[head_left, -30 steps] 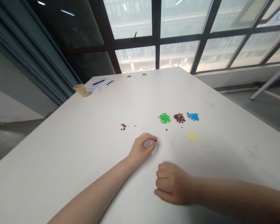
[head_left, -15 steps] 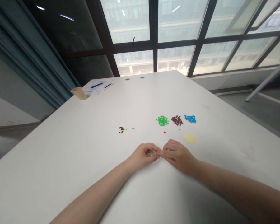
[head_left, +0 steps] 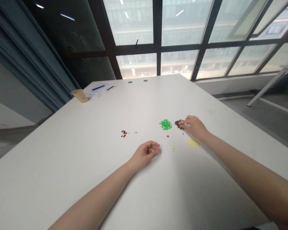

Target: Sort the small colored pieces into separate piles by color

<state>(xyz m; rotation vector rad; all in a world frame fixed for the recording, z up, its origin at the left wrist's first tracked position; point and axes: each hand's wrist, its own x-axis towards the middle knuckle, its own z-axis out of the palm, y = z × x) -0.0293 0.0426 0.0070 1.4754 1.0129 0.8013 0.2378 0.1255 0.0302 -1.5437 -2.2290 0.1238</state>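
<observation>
1. My right hand (head_left: 194, 126) has just reached out to 1 o'clock, its curled fingers touching the pile of tiny brown pieces (head_left: 179, 123); I cannot tell if it grips any.
2. My left hand (head_left: 144, 155) pinches closed at 12 o'clock, near the green pile (head_left: 165, 124).

The right hand (head_left: 194, 127) covers some brown pieces (head_left: 178, 123); whatever the left fingers (head_left: 156, 149) hold is too small to tell.

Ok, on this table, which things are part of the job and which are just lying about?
Part of the job:
- right hand, fingers on the brown bits
- left hand, pinched, nearest the tiny yellow bits
- green pile
- pale yellow pile

Lying about:
- paper cup
- papers
- blue pen
</observation>
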